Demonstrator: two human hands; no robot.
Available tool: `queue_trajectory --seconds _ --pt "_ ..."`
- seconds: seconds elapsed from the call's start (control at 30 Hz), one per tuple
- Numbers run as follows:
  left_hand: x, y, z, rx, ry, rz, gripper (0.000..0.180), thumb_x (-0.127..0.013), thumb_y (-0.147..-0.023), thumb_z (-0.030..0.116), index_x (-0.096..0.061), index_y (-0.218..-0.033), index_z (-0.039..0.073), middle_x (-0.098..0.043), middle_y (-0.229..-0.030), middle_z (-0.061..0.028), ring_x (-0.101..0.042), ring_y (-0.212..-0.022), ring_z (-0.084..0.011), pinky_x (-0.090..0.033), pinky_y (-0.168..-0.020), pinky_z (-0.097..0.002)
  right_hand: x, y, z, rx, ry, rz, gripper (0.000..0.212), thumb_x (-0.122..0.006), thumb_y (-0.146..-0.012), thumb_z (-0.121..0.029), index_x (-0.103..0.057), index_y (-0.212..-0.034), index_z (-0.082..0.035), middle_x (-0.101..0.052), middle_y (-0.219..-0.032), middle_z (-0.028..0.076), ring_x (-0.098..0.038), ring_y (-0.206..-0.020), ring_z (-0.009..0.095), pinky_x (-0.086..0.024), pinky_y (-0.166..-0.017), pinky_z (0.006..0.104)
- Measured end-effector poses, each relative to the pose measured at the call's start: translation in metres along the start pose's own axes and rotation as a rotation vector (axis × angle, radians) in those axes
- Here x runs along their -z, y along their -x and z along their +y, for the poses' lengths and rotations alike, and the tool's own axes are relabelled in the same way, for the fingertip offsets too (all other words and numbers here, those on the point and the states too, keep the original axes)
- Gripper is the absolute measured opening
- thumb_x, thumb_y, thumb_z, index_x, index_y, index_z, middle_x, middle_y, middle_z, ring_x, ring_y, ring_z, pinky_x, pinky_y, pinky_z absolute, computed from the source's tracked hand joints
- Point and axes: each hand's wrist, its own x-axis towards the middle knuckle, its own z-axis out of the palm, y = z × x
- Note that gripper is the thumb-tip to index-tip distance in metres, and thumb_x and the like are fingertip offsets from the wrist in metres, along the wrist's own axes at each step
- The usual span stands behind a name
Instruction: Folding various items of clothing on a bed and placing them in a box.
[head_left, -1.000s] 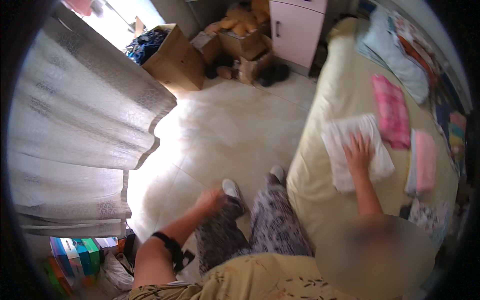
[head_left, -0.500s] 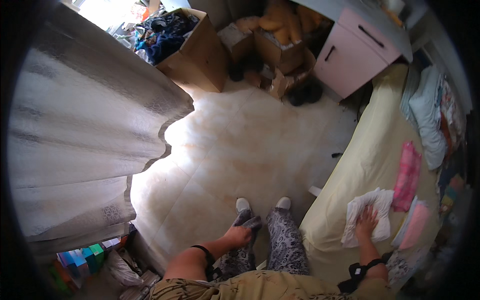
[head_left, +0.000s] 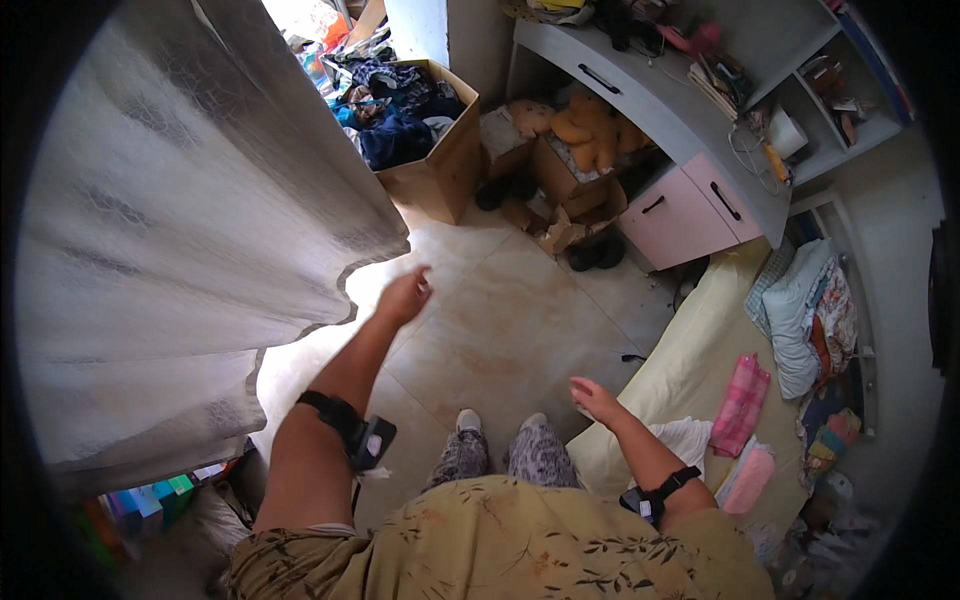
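Observation:
My left hand (head_left: 404,296) is raised over the floor close to the curtain's edge, its fingers loosely bent and apart, with nothing seen in it. To the right, my right hand (head_left: 594,398) hovers by the near edge of the bed (head_left: 690,340), fingers apart and empty. My right forearm partly hides a white folded cloth (head_left: 685,437) on the bed. Beside that cloth lie a pink checked folded cloth (head_left: 740,405) and a lighter pink folded towel (head_left: 747,482).
A grey curtain (head_left: 200,250) hangs at left. Ahead stand a cardboard box (head_left: 440,175) of clothes, smaller boxes with orange plush toys (head_left: 590,130), dark shoes (head_left: 595,253), and a desk with pink doors (head_left: 675,215). Pillows (head_left: 795,310) lie at the bed's far side.
My right hand has lifted off the white cloth and moved left. My left hand has risen from near my leg and reached forward. The view has tilted up, showing more of the desk.

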Motion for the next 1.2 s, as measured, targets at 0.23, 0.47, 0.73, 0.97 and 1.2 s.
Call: queue_trajectory --seconds 0.23,0.47,0.73,0.97,1.2 --pt "0.108 -0.123 -0.034 0.08 0.242 0.231 0.047 -0.059 -0.074 0.015 -0.043 -0.117 0.004 -0.062 -0.086 -0.0111 -0.06 -0.078 -0.0204 -0.046 -0.07 -0.0314 0.0 -0.039 -0.058 -0.196 -0.162 -0.113 0.038 -0.052 -0.083 -0.022 -0.046 -0.117 -0.007 -0.055 -0.097 0.005 -0.054 -0.077 0.012 -0.045 -0.064 0.0245" --pt "0.131 -0.246 -0.111 0.341 0.274 0.283 0.07 -0.064 -0.068 0.023 -0.034 -0.125 -0.003 -0.056 -0.102 -0.0178 -0.056 -0.093 -0.0237 -0.044 -0.081 -0.0308 0.052 -0.15 -0.09 -0.417 -0.059 -0.001 0.034 -0.049 -0.083 -0.019 -0.048 -0.116 -0.008 -0.056 -0.09 0.003 -0.052 -0.065 0.011 -0.044 -0.055 0.0243" --pt "0.13 -0.333 -0.128 0.457 -0.036 0.255 0.093 -0.071 -0.06 0.036 -0.022 -0.129 -0.004 -0.031 -0.128 -0.0276 -0.036 -0.116 -0.0379 -0.033 -0.096 -0.0365 0.032 -0.303 -0.277 0.097 0.179 0.016 0.03 -0.052 -0.08 -0.019 -0.054 -0.105 -0.004 -0.06 -0.096 0.012 -0.056 -0.089 0.02 -0.043 -0.077 0.0294" --pt "0.142 -0.341 -0.168 0.357 -0.223 -0.138 0.061 -0.064 -0.063 0.028 -0.045 -0.115 0.004 -0.058 -0.099 -0.0183 -0.056 -0.095 -0.0299 -0.043 -0.083 -0.0364 -0.054 -0.387 -0.39 0.193 0.025 -0.018 0.041 -0.057 -0.077 -0.023 -0.049 -0.113 -0.006 -0.056 -0.105 0.015 -0.056 -0.093 0.025 -0.044 -0.079 0.0321" --pt "0.144 -0.311 -0.169 0.108 0.417 -0.245 0.045 -0.06 -0.066 0.015 -0.05 -0.108 -0.001 -0.059 -0.095 -0.0197 -0.058 -0.088 -0.0277 -0.045 -0.077 -0.0308 -0.136 -0.472 -0.422 0.292 0.157 0.338 0.089 -0.071 -0.063 -0.037 -0.023 -0.132 -0.006 -0.046 -0.115 0.022 -0.049 -0.102 0.033 -0.04 -0.086 0.033"
